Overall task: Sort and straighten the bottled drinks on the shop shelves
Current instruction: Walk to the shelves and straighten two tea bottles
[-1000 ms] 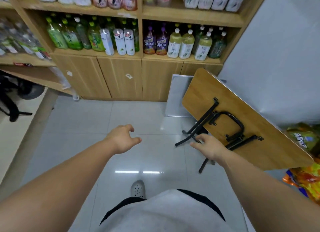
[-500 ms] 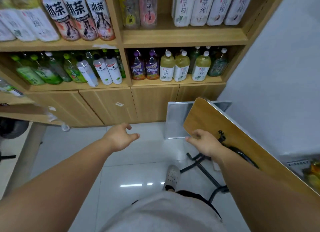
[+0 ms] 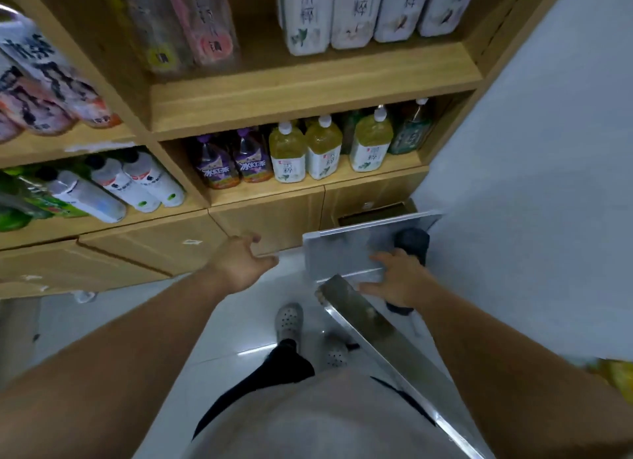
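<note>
The lower shelf [image 3: 308, 184] carries two purple bottles [image 3: 233, 166], three yellow-green tea bottles [image 3: 323, 152] and a dark green bottle [image 3: 411, 133] at the right end. White bottles [image 3: 144, 181] and green ones [image 3: 20, 205] fill the compartment to the left. White-labelled tea bottles [image 3: 308, 13] stand on the upper shelf. My left hand [image 3: 243, 263] hovers in front of the cabinet doors with its fingers apart and nothing in it. My right hand [image 3: 397, 280] is spread open at the upper end of a folded table [image 3: 376, 328], touching it.
A grey board [image 3: 342, 246] leans against the cabinet below the shelf, a dark object [image 3: 412, 241] behind it. The white wall [image 3: 531, 150] closes the right side. My feet in grey clogs [image 3: 289, 318] stand on pale floor tiles. Snack packs [image 3: 613, 373] show at the right edge.
I have stepped closer to the shelves, which now fill the view. My right hand has loosened from the folded table's top edge and spread open; the table now appears edge-on.
</note>
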